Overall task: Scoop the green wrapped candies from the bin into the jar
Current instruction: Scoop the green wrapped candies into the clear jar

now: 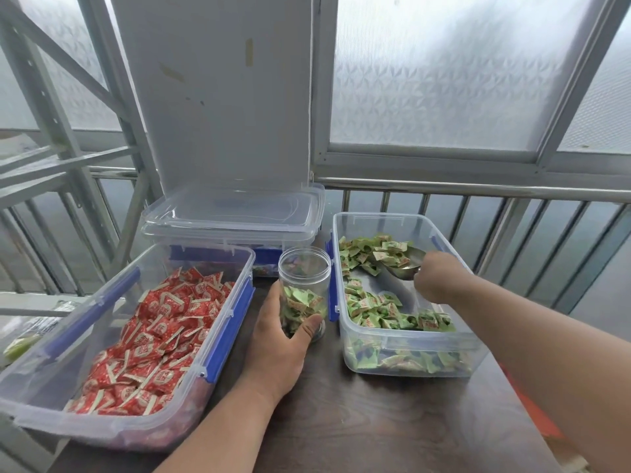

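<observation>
A clear plastic jar point(305, 268) stands upright on the dark table, roughly half full of green wrapped candies. My left hand point(283, 339) wraps around its lower part. To its right sits a clear bin point(345, 233) with blue clips, holding green wrapped candies point(375, 308) spread along its left and near sides. Inside the bin my right hand point(440, 278) grips the handle of a metal scoop point(408, 264), whose bowl lies among the candies at the bin's far side with a few candies in it.
A clear bin of red wrapped candies point(160, 339) sits at the left, close to the jar. Stacked clear lids on another container point(235, 216) stand behind the jar. A metal railing point(478, 191) and frosted windows run along the far side.
</observation>
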`<state>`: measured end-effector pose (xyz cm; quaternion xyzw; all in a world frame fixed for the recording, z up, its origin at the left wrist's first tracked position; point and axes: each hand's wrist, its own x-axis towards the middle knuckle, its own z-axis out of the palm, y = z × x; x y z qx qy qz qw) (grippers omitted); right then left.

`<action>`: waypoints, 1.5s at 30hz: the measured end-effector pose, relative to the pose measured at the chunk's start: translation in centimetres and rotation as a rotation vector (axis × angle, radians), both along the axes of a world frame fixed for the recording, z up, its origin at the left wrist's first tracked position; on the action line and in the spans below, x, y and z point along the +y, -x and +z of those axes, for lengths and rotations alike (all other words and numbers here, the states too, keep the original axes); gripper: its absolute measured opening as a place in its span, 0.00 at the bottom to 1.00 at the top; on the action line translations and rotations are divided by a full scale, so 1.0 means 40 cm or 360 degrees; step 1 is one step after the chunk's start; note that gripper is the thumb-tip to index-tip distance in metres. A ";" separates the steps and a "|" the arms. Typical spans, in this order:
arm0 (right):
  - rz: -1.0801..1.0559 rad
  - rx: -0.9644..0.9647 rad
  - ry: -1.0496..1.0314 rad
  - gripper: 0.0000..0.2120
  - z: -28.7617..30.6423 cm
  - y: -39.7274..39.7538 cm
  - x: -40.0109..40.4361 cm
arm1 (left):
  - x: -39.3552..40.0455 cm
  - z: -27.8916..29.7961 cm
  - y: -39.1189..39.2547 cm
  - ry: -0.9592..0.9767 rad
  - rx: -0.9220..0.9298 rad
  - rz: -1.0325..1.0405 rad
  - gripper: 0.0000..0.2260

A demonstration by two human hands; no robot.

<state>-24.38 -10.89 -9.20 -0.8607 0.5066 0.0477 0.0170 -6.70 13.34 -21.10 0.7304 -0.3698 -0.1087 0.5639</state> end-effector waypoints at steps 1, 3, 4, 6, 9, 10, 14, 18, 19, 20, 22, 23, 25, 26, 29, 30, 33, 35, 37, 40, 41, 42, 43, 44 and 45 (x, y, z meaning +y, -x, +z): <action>0.0012 0.0005 0.0060 0.13 0.006 0.004 0.000 | 0.000 0.001 0.000 -0.0001 0.0000 -0.0004 0.41; -0.0014 -0.0102 0.0135 0.07 0.020 0.015 0.002 | 0.000 0.000 0.001 0.0009 0.0006 -0.0017 0.41; -0.0037 -0.0182 0.0147 0.05 0.027 0.020 0.002 | 0.000 0.000 0.001 0.0013 0.0008 -0.0018 0.41; -0.0039 -0.0295 0.0184 0.08 0.039 0.035 0.009 | 0.000 0.001 0.000 0.0017 0.0009 -0.0017 0.41; -0.0022 -0.0445 0.0144 0.10 0.056 0.066 0.026 | 0.001 0.004 0.001 0.0043 0.0017 -0.0033 0.40; 0.0003 -0.0479 0.0142 0.10 0.062 0.075 0.035 | 0.002 0.006 0.002 0.0047 0.0017 -0.0031 0.39; 0.0141 -0.0627 0.0136 0.09 0.091 0.101 0.074 | 0.005 0.012 0.007 0.0072 0.0022 -0.0025 0.38; 0.0274 -0.0646 0.0218 0.07 0.126 0.104 0.113 | 0.009 0.017 0.011 0.0075 0.0029 -0.0031 0.38; 0.0301 -0.0639 0.0255 0.06 0.131 0.103 0.120 | 0.009 0.016 0.012 0.0083 0.0024 -0.0032 0.38; 0.0315 -0.0627 0.0290 0.06 0.137 0.101 0.127 | 0.010 0.015 0.012 0.0093 0.0022 -0.0033 0.37; 0.0351 -0.0616 0.0347 0.06 0.144 0.094 0.136 | 0.011 0.016 0.014 0.0093 0.0039 -0.0030 0.38; 0.0373 -0.0614 0.0370 0.07 0.147 0.090 0.140 | 0.012 0.017 0.014 0.0090 0.0048 -0.0028 0.39; 0.0443 -0.0601 0.0422 0.08 0.157 0.082 0.149 | 0.013 0.017 0.013 0.0089 0.0059 -0.0026 0.40; 0.0491 -0.0583 0.0465 0.09 0.163 0.079 0.154 | 0.012 0.016 0.014 0.0085 0.0059 -0.0024 0.40; 0.0667 -0.0491 0.0674 0.12 0.177 0.071 0.163 | 0.013 0.014 0.015 0.0071 0.0034 0.0002 0.41; 0.0720 -0.0454 0.0745 0.12 0.183 0.067 0.166 | 0.013 0.013 0.015 0.0063 0.0016 0.0021 0.42; 0.0825 -0.0344 0.0937 0.11 0.201 0.053 0.172 | 0.014 0.008 0.016 0.0037 -0.0053 0.0063 0.42; 0.0851 -0.0313 0.1047 0.11 0.215 0.041 0.172 | 0.014 0.006 0.016 0.0027 -0.0089 0.0070 0.43; 0.0863 -0.0340 0.1116 0.10 0.230 0.029 0.168 | 0.014 0.005 0.017 0.0019 -0.0124 0.0079 0.43; 0.0901 -0.0364 0.1225 0.08 0.246 0.011 0.166 | 0.012 0.005 0.015 0.0030 -0.0146 0.0092 0.43; 0.0918 -0.0374 0.1263 0.08 0.249 0.008 0.167 | 0.012 0.004 0.014 0.0031 -0.0148 0.0090 0.43; 0.0935 -0.0386 0.1305 0.07 0.251 0.005 0.168 | 0.012 0.002 0.012 0.0028 -0.0153 0.0091 0.43; 0.0951 -0.0399 0.1346 0.08 0.251 0.003 0.169 | 0.011 0.001 0.011 0.0022 -0.0160 0.0093 0.43; 0.0967 -0.0410 0.1379 0.09 0.251 0.002 0.170 | 0.011 -0.001 0.011 0.0017 -0.0162 0.0095 0.43; 0.0984 -0.0424 0.1402 0.09 0.251 0.001 0.171 | 0.010 -0.002 0.010 0.0015 -0.0158 0.0094 0.43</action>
